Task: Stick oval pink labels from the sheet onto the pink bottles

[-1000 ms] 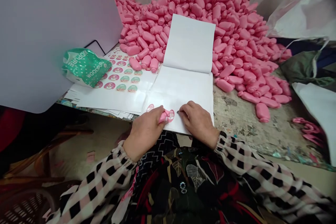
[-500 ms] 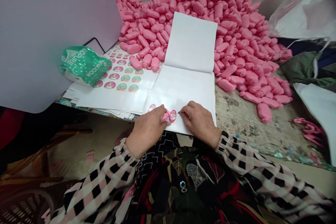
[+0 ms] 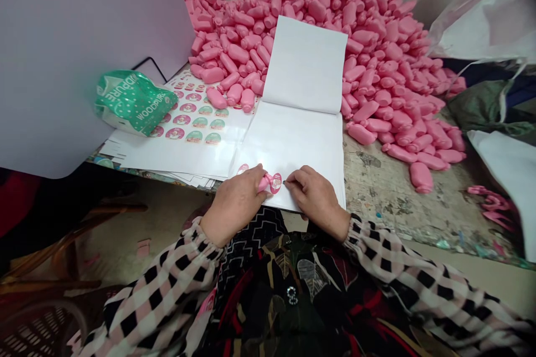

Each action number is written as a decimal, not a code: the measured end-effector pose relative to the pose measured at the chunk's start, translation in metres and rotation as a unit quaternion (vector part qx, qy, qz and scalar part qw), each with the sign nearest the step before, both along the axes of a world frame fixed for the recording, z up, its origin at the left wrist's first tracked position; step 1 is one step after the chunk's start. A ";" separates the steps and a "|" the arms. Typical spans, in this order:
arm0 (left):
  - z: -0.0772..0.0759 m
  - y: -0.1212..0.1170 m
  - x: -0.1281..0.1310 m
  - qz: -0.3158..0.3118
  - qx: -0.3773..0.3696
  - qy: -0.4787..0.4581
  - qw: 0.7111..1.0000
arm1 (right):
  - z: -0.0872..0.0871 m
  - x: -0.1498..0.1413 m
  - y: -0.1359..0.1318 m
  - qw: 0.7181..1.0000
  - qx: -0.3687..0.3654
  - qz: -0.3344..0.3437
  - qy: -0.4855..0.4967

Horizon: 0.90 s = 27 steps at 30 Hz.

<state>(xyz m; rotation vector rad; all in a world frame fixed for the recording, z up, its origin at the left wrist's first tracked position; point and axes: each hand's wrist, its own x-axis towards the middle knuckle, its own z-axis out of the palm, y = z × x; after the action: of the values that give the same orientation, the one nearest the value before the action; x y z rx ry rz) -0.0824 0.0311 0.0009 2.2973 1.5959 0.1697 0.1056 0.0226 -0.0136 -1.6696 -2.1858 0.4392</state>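
My left hand (image 3: pixel 238 198) is closed round a small pink plastic bottle (image 3: pixel 263 184), most of it hidden by the fingers. Just past the bottle's end is an oval pink sticker (image 3: pixel 276 183) on the white sheet (image 3: pixel 288 139); I cannot tell whether it touches the bottle. A second pink sticker (image 3: pixel 243 168) shows beyond my left fingers. My right hand (image 3: pixel 316 195) pinches a thin tool whose dark tip (image 3: pixel 285 182) points left at the oval sticker, a little apart from it. The rest of that tool is hidden in the hand.
A large heap of pink bottles (image 3: pixel 377 67) rises behind the sheets. To the left lie sticker sheets (image 3: pixel 167 159) and a green bag (image 3: pixel 138 103). Pink scraps (image 3: pixel 492 203) lie at the right, near the worn table's (image 3: pixel 377 178) front edge.
The dark tool tip has come slightly closer to the oval sticker. Both hands otherwise keep nearly the same place and grip; the view has shifted slightly.
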 end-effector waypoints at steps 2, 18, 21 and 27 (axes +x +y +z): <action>-0.001 0.000 0.000 -0.001 -0.002 -0.005 1.000 | -0.003 -0.002 -0.001 1.000 -0.001 -0.017 0.023; -0.007 -0.045 0.010 -0.080 0.032 0.052 0.995 | 0.010 -0.015 0.003 0.995 -0.026 -0.095 -0.021; -0.008 -0.045 0.011 -0.081 0.032 0.069 0.994 | 0.021 -0.019 -0.001 0.996 0.022 -0.063 -0.054; -0.007 -0.045 0.010 -0.081 0.047 0.082 0.992 | 0.033 -0.017 -0.007 0.997 0.057 -0.047 -0.020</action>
<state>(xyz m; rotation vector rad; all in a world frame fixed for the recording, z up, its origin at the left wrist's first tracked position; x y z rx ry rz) -0.0726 -0.0140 -0.0056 2.5607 1.4942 0.0185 0.0882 0.0156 0.0197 -1.7244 -2.1081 0.2533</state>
